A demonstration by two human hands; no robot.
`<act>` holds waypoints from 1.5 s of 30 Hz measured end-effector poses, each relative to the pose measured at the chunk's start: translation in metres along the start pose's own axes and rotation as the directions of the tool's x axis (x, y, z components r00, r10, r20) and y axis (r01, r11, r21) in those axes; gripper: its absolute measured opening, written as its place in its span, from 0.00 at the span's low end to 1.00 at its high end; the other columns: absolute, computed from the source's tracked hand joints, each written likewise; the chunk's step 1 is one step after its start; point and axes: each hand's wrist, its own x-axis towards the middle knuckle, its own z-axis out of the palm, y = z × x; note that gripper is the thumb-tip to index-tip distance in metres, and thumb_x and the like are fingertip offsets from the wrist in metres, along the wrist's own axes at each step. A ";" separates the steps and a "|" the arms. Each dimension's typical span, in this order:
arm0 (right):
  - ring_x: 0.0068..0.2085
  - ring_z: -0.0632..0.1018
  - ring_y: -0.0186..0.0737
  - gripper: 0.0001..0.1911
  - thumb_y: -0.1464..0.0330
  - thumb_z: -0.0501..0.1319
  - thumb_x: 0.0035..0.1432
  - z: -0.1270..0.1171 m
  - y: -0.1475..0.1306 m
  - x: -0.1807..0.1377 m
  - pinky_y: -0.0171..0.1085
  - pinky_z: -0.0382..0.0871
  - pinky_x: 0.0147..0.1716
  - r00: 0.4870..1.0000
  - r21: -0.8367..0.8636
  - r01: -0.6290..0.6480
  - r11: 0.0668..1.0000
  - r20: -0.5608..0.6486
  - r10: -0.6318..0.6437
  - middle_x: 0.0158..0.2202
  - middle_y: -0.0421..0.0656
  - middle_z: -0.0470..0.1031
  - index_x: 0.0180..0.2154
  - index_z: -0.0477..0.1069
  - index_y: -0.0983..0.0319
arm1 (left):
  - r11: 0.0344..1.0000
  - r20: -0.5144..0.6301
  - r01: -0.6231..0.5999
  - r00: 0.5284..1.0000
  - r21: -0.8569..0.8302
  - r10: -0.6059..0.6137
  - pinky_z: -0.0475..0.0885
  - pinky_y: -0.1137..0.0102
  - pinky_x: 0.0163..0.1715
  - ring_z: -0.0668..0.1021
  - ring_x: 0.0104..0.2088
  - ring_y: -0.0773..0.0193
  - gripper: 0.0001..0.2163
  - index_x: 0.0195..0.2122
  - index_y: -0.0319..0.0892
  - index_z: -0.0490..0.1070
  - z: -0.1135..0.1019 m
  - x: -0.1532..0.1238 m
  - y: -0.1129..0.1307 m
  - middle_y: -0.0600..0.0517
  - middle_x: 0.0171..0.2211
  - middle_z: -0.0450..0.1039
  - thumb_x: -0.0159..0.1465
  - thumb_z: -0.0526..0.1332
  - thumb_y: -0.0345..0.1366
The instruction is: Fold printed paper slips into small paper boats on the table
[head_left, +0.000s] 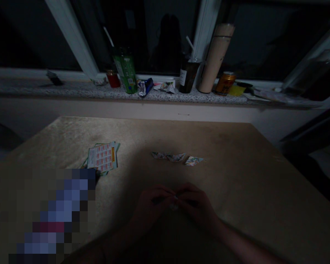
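My left hand (154, 201) and my right hand (194, 203) meet above the near middle of the table, fingertips pinched together. Between them is a small pale piece of paper (174, 206), mostly hidden by the fingers and dim in the shadow. Beyond the hands lie small folded pieces of printed paper: a longer zigzag-shaped one (176, 157) and a pointed one (193, 160) just right of it. A stack of printed sheets (103, 156) sits farther left on the table.
A pixelated blurred area (63, 209) covers the table's left front. On the granite windowsill (159, 97) stand a green carton (126, 71), a dark cup with a straw (187, 79), a tall pinkish flask (216, 58), an orange can (225, 83) and a red jar (113, 79).
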 end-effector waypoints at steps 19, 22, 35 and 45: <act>0.33 0.74 0.37 0.11 0.65 0.58 0.59 -0.004 -0.008 0.000 0.34 0.67 0.31 0.991 0.009 -0.103 0.995 -0.085 0.104 0.31 0.43 0.72 0.27 0.73 0.61 | 0.997 0.087 0.073 0.994 0.008 -0.073 0.68 0.68 0.42 0.76 0.39 0.61 0.06 0.35 0.43 0.70 0.001 0.000 0.005 0.51 0.37 0.75 0.61 0.55 0.31; 0.33 0.73 0.36 0.11 0.65 0.57 0.60 -0.004 -0.007 -0.001 0.33 0.66 0.32 0.990 0.008 -0.109 0.994 -0.086 0.110 0.32 0.43 0.71 0.26 0.71 0.61 | 0.997 0.103 0.063 0.992 0.050 -0.068 0.67 0.69 0.42 0.75 0.40 0.61 0.08 0.39 0.43 0.69 0.002 -0.002 0.004 0.52 0.37 0.74 0.63 0.52 0.31; 0.33 0.72 0.35 0.10 0.65 0.56 0.61 -0.001 -0.003 -0.003 0.32 0.66 0.30 0.981 0.011 -0.106 0.994 -0.161 0.107 0.34 0.43 0.69 0.28 0.67 0.60 | 0.973 0.059 0.073 0.994 0.221 -0.088 0.66 0.70 0.37 0.73 0.34 0.62 0.09 0.33 0.44 0.69 0.002 -0.008 -0.002 0.53 0.31 0.72 0.65 0.49 0.35; 0.33 0.72 0.36 0.09 0.66 0.54 0.62 -0.001 -0.003 -0.005 0.33 0.66 0.31 0.982 0.013 -0.111 0.994 -0.151 0.111 0.35 0.43 0.70 0.29 0.67 0.60 | 0.942 -0.045 0.256 0.967 0.218 -0.252 0.69 0.69 0.32 0.76 0.33 0.58 0.15 0.31 0.43 0.67 0.008 -0.005 0.010 0.52 0.30 0.74 0.49 0.69 0.44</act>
